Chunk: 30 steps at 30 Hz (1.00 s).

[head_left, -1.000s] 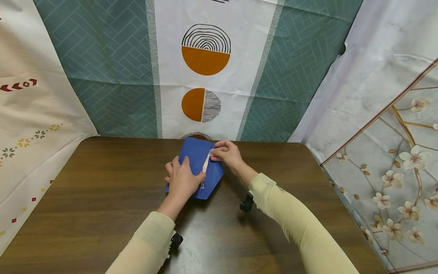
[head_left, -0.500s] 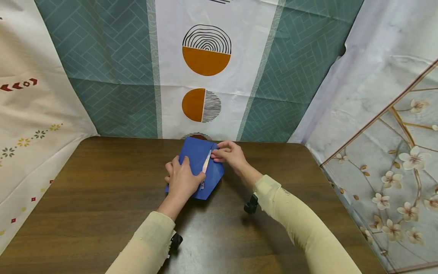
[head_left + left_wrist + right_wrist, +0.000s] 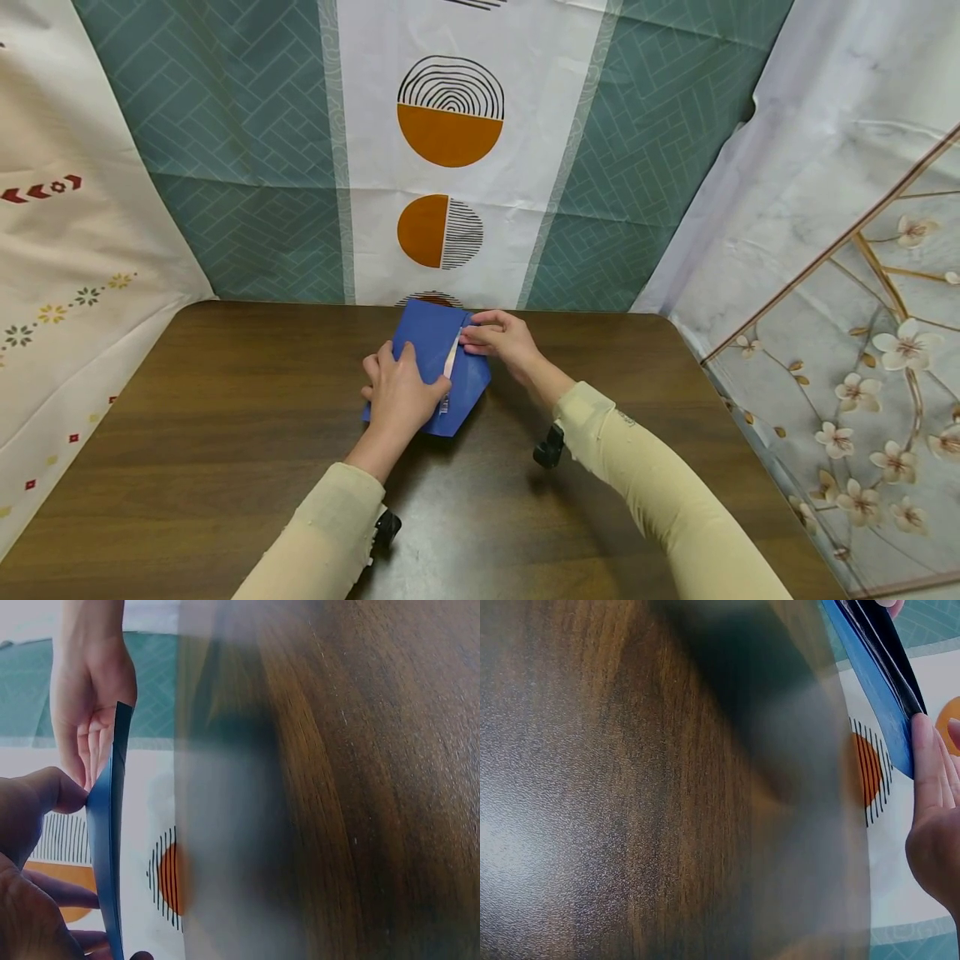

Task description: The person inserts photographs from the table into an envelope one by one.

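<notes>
A blue envelope (image 3: 431, 333) is held up over the table, its pointed flap (image 3: 471, 379) to the right and a narrow white strip (image 3: 451, 354) running along the flap. My left hand (image 3: 401, 392) grips the lower left part, thumb on the face near the strip and fingers spread toward the left edge; in the left wrist view the envelope (image 3: 105, 825) appears edge-on between thumb and fingers. At the strip's upper end, the thumb and fingertips of my right hand (image 3: 498, 337) pinch. The right wrist view has those fingers (image 3: 924, 761) straight along the envelope's edge.
A brown wooden table (image 3: 247, 467) lies under both arms. Behind its far edge hangs a patterned cloth (image 3: 450, 250), with a floral cloth (image 3: 855, 400) at the right side. Dark wrist cameras sit under both sleeves.
My right hand and forearm have shifted slightly rightward since a second ago, staying at the strip's upper end. The left hand and the envelope stay nearly still.
</notes>
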Each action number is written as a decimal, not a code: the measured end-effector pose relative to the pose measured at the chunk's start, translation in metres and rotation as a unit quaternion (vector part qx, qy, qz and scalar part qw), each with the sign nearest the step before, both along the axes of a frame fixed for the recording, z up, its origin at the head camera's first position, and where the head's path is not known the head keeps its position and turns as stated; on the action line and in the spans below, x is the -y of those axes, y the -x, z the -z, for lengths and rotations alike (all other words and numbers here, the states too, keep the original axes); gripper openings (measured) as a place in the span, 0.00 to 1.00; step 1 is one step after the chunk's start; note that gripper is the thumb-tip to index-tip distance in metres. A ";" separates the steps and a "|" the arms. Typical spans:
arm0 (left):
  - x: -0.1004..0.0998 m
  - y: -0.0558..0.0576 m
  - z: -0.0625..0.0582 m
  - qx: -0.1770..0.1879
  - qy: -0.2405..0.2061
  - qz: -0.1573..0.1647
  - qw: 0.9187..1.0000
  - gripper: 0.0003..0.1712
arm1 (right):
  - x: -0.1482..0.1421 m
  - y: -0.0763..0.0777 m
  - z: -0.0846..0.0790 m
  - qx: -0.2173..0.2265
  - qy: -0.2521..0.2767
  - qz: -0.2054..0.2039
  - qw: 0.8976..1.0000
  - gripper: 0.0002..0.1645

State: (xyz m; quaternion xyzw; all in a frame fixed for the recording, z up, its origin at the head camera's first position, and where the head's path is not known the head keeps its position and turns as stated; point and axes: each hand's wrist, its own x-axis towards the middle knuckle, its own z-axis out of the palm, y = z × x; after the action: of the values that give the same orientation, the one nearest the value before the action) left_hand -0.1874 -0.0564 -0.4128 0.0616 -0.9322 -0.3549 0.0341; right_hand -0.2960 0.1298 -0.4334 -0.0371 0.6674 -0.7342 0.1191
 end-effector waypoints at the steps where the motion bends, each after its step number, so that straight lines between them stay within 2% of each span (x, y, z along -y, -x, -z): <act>1: 0.000 0.000 0.000 0.000 0.000 -0.001 1.000 0.50 | 0.000 0.000 0.000 0.002 0.001 -0.001 1.000 0.16; 15: 0.006 0.002 0.002 0.005 0.002 -0.007 1.000 0.51 | -0.006 0.000 -0.006 0.012 0.010 -0.018 1.000 0.23; 19: 0.008 0.002 0.005 0.009 0.008 -0.009 1.000 0.52 | -0.016 0.000 -0.008 0.011 0.009 -0.019 1.000 0.25; 25: 0.012 0.001 0.009 0.007 0.011 -0.015 1.000 0.53 | -0.037 -0.005 -0.010 0.005 -0.011 -0.025 1.000 0.22; 30: 0.015 0.001 0.015 0.025 0.011 -0.018 0.999 0.54 | -0.056 -0.010 -0.009 0.004 -0.019 -0.029 0.999 0.23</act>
State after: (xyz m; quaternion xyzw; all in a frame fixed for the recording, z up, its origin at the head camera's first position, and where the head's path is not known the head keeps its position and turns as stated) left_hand -0.1880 -0.0717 -0.4279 0.0869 -0.9353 -0.3425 0.0179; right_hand -0.2859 0.1859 -0.4240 -0.0511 0.6790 -0.7180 0.1441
